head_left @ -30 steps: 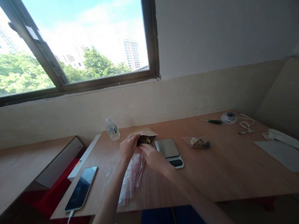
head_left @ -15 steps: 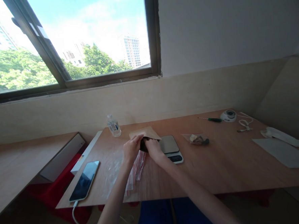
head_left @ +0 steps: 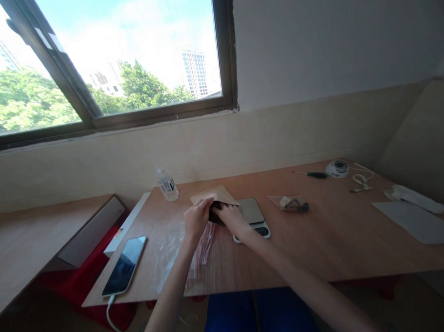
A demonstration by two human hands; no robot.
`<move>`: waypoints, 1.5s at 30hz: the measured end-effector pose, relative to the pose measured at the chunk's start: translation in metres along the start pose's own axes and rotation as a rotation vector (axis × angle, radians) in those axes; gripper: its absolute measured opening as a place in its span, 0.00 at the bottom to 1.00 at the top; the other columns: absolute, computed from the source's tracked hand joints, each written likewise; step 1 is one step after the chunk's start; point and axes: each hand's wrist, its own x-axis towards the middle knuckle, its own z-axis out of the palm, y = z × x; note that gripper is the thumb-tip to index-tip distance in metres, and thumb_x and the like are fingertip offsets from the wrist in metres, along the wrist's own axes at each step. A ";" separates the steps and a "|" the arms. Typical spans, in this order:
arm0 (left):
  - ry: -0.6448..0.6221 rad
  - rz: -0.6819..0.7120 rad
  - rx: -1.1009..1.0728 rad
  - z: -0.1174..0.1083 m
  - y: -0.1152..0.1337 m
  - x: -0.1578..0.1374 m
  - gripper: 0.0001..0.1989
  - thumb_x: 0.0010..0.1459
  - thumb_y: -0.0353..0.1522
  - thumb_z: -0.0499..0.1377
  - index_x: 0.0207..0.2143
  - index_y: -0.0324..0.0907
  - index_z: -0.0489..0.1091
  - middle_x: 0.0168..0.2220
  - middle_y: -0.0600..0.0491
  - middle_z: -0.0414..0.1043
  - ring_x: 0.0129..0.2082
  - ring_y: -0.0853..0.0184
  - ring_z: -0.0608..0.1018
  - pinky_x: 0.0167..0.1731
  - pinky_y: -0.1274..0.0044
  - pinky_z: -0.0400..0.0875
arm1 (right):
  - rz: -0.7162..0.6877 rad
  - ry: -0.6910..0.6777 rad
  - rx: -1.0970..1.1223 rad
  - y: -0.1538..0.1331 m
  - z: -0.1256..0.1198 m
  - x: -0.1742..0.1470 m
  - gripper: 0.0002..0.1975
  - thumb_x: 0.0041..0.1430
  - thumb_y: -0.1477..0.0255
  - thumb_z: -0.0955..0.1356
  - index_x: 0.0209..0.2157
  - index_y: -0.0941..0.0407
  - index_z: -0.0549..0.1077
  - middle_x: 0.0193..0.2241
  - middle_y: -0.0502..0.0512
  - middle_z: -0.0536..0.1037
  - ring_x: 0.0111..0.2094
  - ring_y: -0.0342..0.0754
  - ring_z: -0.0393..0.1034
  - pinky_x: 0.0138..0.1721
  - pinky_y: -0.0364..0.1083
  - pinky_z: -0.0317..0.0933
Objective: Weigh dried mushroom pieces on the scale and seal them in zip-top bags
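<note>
My left hand (head_left: 197, 217) pinched the rim of a brown paper bag (head_left: 218, 193) over the counter (head_left: 324, 245), while my right hand (head_left: 231, 218), close beside it, dipped its fingers into the dark mouth; whether they gripped anything inside, I could not tell. The bag was between a clear bottle (head_left: 167, 186) and a kitchen scale (head_left: 254, 212), with clear plastic bags (head_left: 166, 254) lying nearer me and a phone (head_left: 125, 267) at left.

The right hand (head_left: 230, 217) has its fingertips hidden inside the paper bag (head_left: 216, 195). Just right of those fingers, bag and hand partly cover the scale (head_left: 253, 211) (its display (head_left: 262, 231) too small to read). Far right of them, the picture's edge crops a pale sheet (head_left: 417, 222).
</note>
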 end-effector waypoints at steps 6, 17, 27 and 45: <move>0.000 0.001 -0.012 0.000 0.003 -0.002 0.14 0.61 0.37 0.49 0.44 0.53 0.72 0.44 0.58 0.75 0.38 0.67 0.78 0.33 0.80 0.66 | -0.045 0.063 -0.011 0.005 -0.004 -0.011 0.18 0.60 0.80 0.60 0.50 0.53 0.65 0.43 0.61 0.73 0.43 0.51 0.69 0.42 0.49 0.64; -0.023 -0.025 -0.047 -0.009 0.007 0.003 0.15 0.62 0.37 0.48 0.44 0.52 0.72 0.44 0.57 0.75 0.39 0.68 0.77 0.36 0.80 0.66 | -0.073 0.249 0.189 0.004 0.004 -0.021 0.14 0.59 0.82 0.60 0.44 0.57 0.69 0.41 0.59 0.74 0.44 0.50 0.67 0.45 0.48 0.63; -0.003 -0.032 -0.130 -0.008 0.000 0.008 0.14 0.60 0.37 0.50 0.42 0.51 0.73 0.42 0.57 0.76 0.41 0.67 0.76 0.40 0.80 0.67 | -0.118 0.558 0.598 0.017 0.015 -0.031 0.12 0.62 0.76 0.58 0.38 0.55 0.71 0.44 0.55 0.75 0.48 0.45 0.67 0.51 0.48 0.61; 0.025 -0.092 -0.111 -0.005 0.005 0.018 0.14 0.60 0.38 0.50 0.42 0.51 0.73 0.44 0.57 0.76 0.40 0.66 0.76 0.36 0.80 0.66 | 0.492 0.936 0.795 0.053 0.025 -0.041 0.08 0.55 0.66 0.65 0.32 0.56 0.69 0.28 0.53 0.72 0.29 0.46 0.65 0.35 0.46 0.62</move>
